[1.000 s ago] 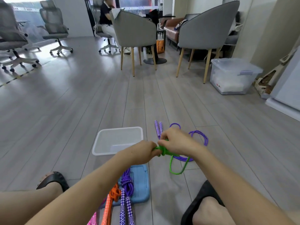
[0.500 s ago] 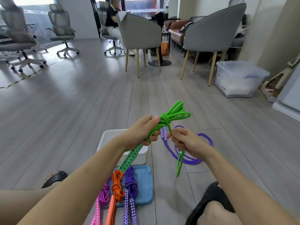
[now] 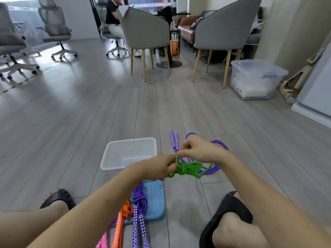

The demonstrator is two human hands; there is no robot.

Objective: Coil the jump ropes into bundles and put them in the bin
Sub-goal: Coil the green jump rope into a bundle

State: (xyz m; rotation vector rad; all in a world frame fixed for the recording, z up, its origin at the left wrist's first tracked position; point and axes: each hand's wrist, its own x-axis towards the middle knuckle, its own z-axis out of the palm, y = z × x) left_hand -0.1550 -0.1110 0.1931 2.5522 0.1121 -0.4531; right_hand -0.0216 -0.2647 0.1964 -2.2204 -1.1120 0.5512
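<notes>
Tying-off stage of one bundle. The left hand grips the green jump rope at the wrapped waist of its coil, fingers curled round the strands. The right hand, just above and beyond the left, pinches a short run of green cord between thumb and fingertips and draws it upward from the wrap. The coil's loops project to the right of the left hand, beneath the right wrist, held clear of the floor.

The bin, a shallow translucent tray, stands on the floor just beyond the left hand; no rope is visible inside it. Beyond the right hand, an uncoiled purple jump rope lies loose on the floor, its two patterned handles side by side and pointing away. Nearer the person than both hands, a tied purple bundle and an orange bundle rest partly on a blue lid, with a pink handle at the lower edge.

Judgement: the green rope is coiled and its binding turn is being tightened, so the step in hand is securing this bundle. The next move likely calls for the free end to be pulled snug or tucked under the wrap while the left hand keeps the loops together, after which the bundle can be moved a short way forward and left into the bin. The loose purple rope is not yet coiled.
</notes>
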